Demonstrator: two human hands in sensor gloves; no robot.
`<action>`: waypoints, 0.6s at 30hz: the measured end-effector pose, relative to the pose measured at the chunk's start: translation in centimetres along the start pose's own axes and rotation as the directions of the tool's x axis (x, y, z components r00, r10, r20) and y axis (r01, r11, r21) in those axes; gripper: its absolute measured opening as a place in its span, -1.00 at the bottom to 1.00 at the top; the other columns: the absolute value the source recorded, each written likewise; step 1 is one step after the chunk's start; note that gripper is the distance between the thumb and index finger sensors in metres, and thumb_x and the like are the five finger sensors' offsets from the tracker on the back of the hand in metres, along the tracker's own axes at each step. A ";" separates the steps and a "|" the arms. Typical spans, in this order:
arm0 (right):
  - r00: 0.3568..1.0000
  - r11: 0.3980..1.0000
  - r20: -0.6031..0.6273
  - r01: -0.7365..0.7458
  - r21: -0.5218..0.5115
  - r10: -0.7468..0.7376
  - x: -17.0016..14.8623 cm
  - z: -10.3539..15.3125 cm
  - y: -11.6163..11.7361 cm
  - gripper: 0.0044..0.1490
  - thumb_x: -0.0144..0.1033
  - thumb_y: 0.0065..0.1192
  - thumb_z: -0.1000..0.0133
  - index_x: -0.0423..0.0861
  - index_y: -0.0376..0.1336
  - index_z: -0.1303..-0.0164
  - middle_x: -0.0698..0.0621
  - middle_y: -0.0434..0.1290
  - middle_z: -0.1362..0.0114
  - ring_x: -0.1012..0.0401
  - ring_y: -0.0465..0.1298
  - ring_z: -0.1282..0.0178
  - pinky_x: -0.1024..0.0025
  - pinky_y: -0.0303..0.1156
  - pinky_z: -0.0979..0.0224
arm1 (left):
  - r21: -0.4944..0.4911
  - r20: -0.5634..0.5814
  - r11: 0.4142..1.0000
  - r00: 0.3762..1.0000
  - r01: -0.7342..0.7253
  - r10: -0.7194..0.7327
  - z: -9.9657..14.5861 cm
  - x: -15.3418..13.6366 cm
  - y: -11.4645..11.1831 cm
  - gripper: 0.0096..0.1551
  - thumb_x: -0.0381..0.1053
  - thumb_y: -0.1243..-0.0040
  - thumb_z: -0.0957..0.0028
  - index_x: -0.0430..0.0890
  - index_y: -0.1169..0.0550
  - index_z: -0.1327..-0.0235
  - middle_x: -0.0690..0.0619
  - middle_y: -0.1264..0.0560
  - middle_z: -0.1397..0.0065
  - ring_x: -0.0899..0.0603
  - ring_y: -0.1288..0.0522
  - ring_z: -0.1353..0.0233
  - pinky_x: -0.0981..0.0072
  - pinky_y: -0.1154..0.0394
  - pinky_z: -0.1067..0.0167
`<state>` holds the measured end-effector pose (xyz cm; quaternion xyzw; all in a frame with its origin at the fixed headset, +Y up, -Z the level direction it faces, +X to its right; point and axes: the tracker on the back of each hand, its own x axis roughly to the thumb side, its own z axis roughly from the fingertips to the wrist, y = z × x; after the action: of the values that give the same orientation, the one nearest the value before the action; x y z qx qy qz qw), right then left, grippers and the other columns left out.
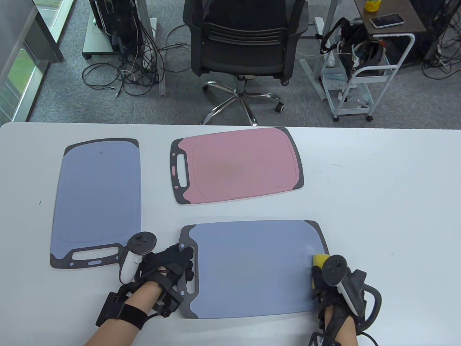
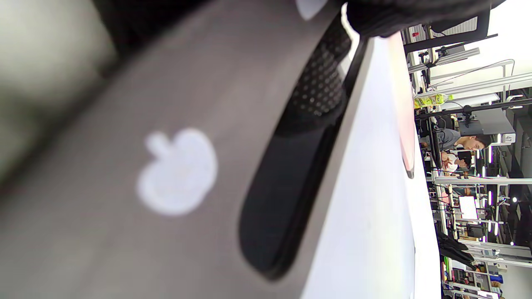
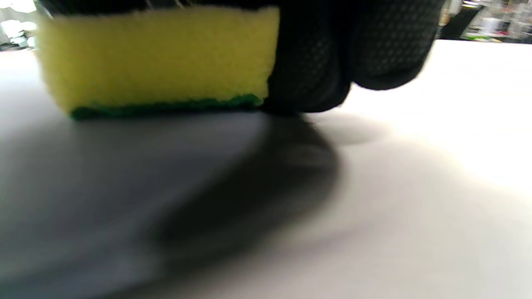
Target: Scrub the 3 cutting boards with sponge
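Three cutting boards lie on the white table: a blue board (image 1: 97,198) at the left, a pink board (image 1: 237,165) at the back middle, and a blue board (image 1: 252,266) at the front. My left hand (image 1: 176,266) rests on the front board's dark grey handle end (image 2: 232,124), holding it down. My right hand (image 1: 324,281) grips a yellow sponge (image 1: 319,260) with a green scrub face (image 3: 166,106) pressed flat on the front board's right end. In the right wrist view my gloved fingers (image 3: 328,58) wrap the sponge's side.
A black office chair (image 1: 245,39) stands behind the table's far edge. A white cart (image 1: 360,75) with bags is at the back right, and cables lie on the floor at the back left. A person sits at a desk far off in the left wrist view (image 2: 461,143).
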<state>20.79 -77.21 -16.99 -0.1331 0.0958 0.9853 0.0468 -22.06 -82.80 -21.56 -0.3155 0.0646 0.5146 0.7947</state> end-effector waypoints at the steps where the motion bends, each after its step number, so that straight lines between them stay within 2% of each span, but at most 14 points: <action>1: 0.997 1.000 0.083 -0.011 0.019 0.009 2.2 0.4 0.2 -0.05 0.22 0.15 -0.14 -0.19 0.17 -0.57 -0.13 0.44 -0.23 0.11 0.56 0.02 0.11 0.51 -0.13 | 0.000 0.000 1.000 1.000 0.000 0.000 0.0 0.0 0.0 -0.40 0.32 -0.08 -0.26 -0.10 -0.43 -0.31 0.14 -0.65 -0.05 0.17 -0.79 0.15 0.41 -0.81 0.22; 2: 0.988 0.999 0.150 -0.037 0.014 0.035 5.1 1.2 0.3 -0.04 0.22 0.13 -0.14 -0.21 0.15 -0.58 -0.14 0.43 -0.23 0.12 0.55 0.02 0.11 0.50 -0.14 | 0.001 -0.001 1.000 1.000 0.001 -0.001 0.0 0.0 0.0 -0.40 0.32 -0.08 -0.26 -0.10 -0.43 -0.31 0.15 -0.65 -0.05 0.17 -0.79 0.15 0.41 -0.81 0.23; 4: 0.924 0.996 0.370 -0.089 -0.032 0.094 11.0 3.4 0.7 -0.04 0.23 0.12 -0.14 -0.21 0.16 -0.57 -0.13 0.44 -0.22 0.13 0.56 0.04 0.13 0.52 -0.12 | 0.005 -0.002 1.000 1.000 0.005 -0.005 0.0 0.0 0.0 -0.40 0.32 -0.08 -0.26 -0.09 -0.43 -0.31 0.15 -0.65 -0.05 0.18 -0.79 0.16 0.41 -0.82 0.23; 6: 0.830 0.988 0.536 -0.123 -0.095 0.155 16.7 6.6 1.4 -0.03 0.25 0.11 -0.11 -0.19 0.16 -0.56 -0.10 0.45 -0.20 0.15 0.56 0.05 0.16 0.52 -0.11 | 0.004 -0.001 1.000 1.000 0.007 -0.007 0.0 0.0 0.0 -0.40 0.32 -0.08 -0.26 -0.09 -0.43 -0.31 0.15 -0.65 -0.04 0.18 -0.80 0.16 0.41 -0.82 0.23; 8: 0.724 0.991 0.679 -0.130 -0.043 0.124 19.9 8.7 1.8 -0.02 0.28 0.09 -0.12 -0.15 0.14 -0.58 -0.08 0.45 -0.22 0.18 0.56 0.04 0.19 0.53 -0.12 | -0.002 0.001 1.000 1.000 0.004 -0.004 0.0 0.0 0.0 -0.40 0.32 -0.08 -0.26 -0.10 -0.43 -0.31 0.15 -0.65 -0.05 0.17 -0.79 0.15 0.41 -0.82 0.23; 9: 0.714 0.992 0.691 -0.125 -0.030 0.111 20.4 9.3 1.9 -0.02 0.28 0.09 -0.12 -0.14 0.14 -0.59 -0.08 0.44 -0.22 0.18 0.56 0.04 0.18 0.53 -0.13 | -0.002 0.001 1.000 1.000 0.006 -0.006 0.0 0.0 0.0 -0.40 0.32 -0.08 -0.26 -0.10 -0.42 -0.31 0.15 -0.65 -0.05 0.17 -0.79 0.15 0.41 -0.82 0.23; 12: 0.725 0.989 0.674 -0.129 -0.070 0.142 19.1 8.4 1.8 -0.04 0.31 0.11 -0.10 -0.06 0.14 -0.59 -0.01 0.45 -0.22 0.22 0.56 0.04 0.21 0.54 -0.12 | -0.009 0.001 1.000 1.000 0.004 -0.004 0.0 0.0 0.0 -0.40 0.32 -0.08 -0.26 -0.10 -0.42 -0.31 0.15 -0.64 -0.06 0.17 -0.80 0.14 0.41 -0.82 0.22; 13: 0.785 0.992 0.607 -0.106 -0.063 0.122 17.6 7.5 1.6 -0.05 0.29 0.14 -0.09 -0.07 0.16 -0.58 -0.03 0.46 -0.21 0.20 0.56 0.05 0.19 0.53 -0.11 | -0.002 -0.001 1.000 1.000 0.011 -0.011 0.0 0.1 0.0 -0.40 0.32 -0.08 -0.26 -0.10 -0.43 -0.31 0.15 -0.65 -0.05 0.17 -0.80 0.15 0.41 -0.82 0.23; 14: 0.820 0.993 0.560 -0.105 -0.056 0.118 16.3 6.7 1.5 -0.05 0.28 0.15 -0.08 -0.07 0.17 -0.57 -0.04 0.46 -0.20 0.18 0.57 0.06 0.18 0.53 -0.11 | 0.002 -0.001 1.000 1.000 0.014 -0.014 0.0 0.1 0.0 -0.40 0.32 -0.08 -0.26 -0.10 -0.43 -0.31 0.15 -0.65 -0.05 0.17 -0.80 0.15 0.41 -0.82 0.24; 16: 0.886 0.994 0.450 -0.099 -0.050 0.111 12.4 4.6 1.1 -0.06 0.27 0.16 -0.08 -0.05 0.17 -0.57 -0.03 0.46 -0.20 0.18 0.57 0.05 0.17 0.53 -0.11 | 0.007 0.000 1.000 1.000 0.022 -0.022 0.0 0.1 -0.1 -0.40 0.32 -0.08 -0.26 -0.10 -0.43 -0.30 0.15 -0.65 -0.04 0.18 -0.80 0.16 0.42 -0.82 0.25; 18: 0.958 0.996 0.273 -0.080 -0.036 0.086 6.7 2.7 0.8 -0.07 0.27 0.15 -0.08 -0.05 0.17 -0.57 -0.04 0.46 -0.20 0.17 0.57 0.05 0.16 0.53 -0.11 | 0.010 0.001 1.000 1.000 0.028 -0.028 0.0 0.2 -0.1 -0.40 0.32 -0.08 -0.26 -0.10 -0.43 -0.30 0.15 -0.65 -0.04 0.18 -0.80 0.16 0.42 -0.82 0.25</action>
<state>13.57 -76.96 -16.13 0.0081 0.0819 0.9965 0.0166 -21.92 -82.72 -21.62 -0.3121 0.0621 0.5032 0.8034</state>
